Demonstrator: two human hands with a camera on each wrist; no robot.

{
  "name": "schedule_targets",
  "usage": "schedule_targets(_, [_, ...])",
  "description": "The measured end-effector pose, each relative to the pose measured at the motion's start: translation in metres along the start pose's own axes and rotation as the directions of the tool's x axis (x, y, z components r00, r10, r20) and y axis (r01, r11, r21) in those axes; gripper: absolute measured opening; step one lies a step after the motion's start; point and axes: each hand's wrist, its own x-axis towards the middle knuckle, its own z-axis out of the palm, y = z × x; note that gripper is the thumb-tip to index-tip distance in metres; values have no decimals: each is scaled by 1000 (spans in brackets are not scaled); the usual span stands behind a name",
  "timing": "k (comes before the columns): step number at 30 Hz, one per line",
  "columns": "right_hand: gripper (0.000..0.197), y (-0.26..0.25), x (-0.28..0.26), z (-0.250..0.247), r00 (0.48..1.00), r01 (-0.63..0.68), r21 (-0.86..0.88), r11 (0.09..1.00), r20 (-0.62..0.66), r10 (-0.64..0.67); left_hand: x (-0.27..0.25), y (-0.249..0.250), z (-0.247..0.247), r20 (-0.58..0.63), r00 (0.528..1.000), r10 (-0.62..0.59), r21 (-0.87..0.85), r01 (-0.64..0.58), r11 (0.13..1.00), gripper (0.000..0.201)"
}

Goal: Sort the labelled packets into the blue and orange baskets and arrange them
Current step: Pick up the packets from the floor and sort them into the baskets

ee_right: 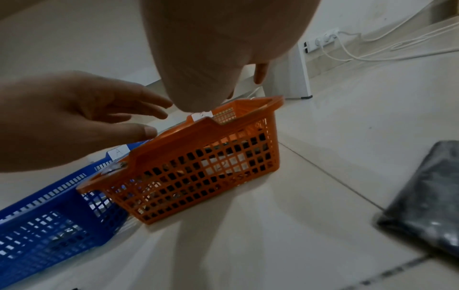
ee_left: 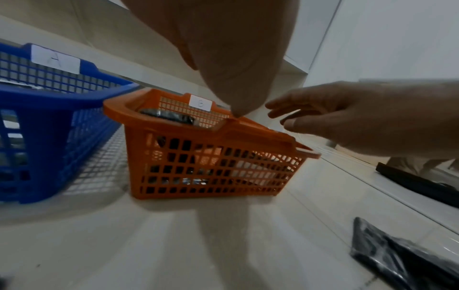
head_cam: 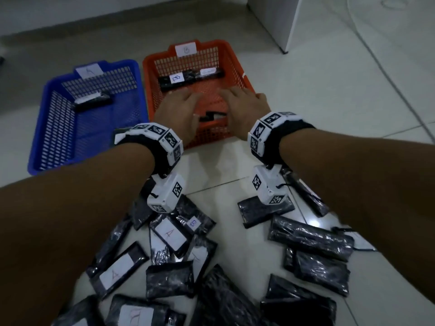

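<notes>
Both my hands hover side by side over the near part of the orange basket (head_cam: 147,74), labelled B. My left hand (head_cam: 180,104) and right hand (head_cam: 241,101) have their fingers stretched forward and hold nothing. A black packet (head_cam: 213,116) lies in the basket below the gap between them. Two more packets, one marked B (head_cam: 177,79), lie at the basket's far end. To the left stands the blue basket (head_cam: 38,128), labelled A, with one packet (head_cam: 94,101) inside. The left wrist view shows my right hand (ee_left: 347,119) open above the orange rim (ee_left: 250,128).
Several black wrapped packets, some labelled A (head_cam: 170,234) or B (head_cam: 193,223), lie scattered on the tiled floor under my forearms. A white cabinet (head_cam: 275,22) stands at the far right. A power strip with white cables (ee_right: 323,40) lies along the wall.
</notes>
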Motion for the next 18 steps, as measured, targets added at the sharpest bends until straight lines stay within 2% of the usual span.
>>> schedule_targets(3, [46, 17, -24, -7, 995, -10, 28, 1000, -98, 13, -8, 26, 0, -37, 998, 55, 6, -55, 998, 32])
schedule_targets(6, [39, 39, -63, -3, 994, -27, 71, 997, -101, 34, -30, 60, 11, -14, 989, 150, -71, -150, 986, 26])
schedule_targets(7, [38, 47, -78, -1, 996, -38, 90, 995, -81, 46, -39, 72, 16, 22, 983, 183, -111, -180, 977, 26])
schedule_targets(9, [34, 64, -107, 7, 995, -92, 104, 990, -32, 96, -56, 99, 27, 192, 959, 210, -191, -174, 966, 30])
schedule_targets(11, [31, 80, -135, 15, 987, -159, 58, 986, 7, 158, -69, 126, 38, 371, 902, 221, -212, -150, 966, 36])
schedule_targets(14, [46, 97, -168, 27, 960, -264, -29, 964, 88, 266, -83, 156, 53, 481, 846, 228, -224, -133, 965, 46])
schedule_targets(16, [60, 105, -182, 31, 939, -316, -49, 948, 131, 319, -86, 165, 58, 503, 843, 191, -205, -99, 974, 55])
schedule_targets(18, [69, 110, -193, 34, 921, -366, -71, 928, 115, 372, -86, 167, 61, 519, 841, 152, -163, -78, 984, 61])
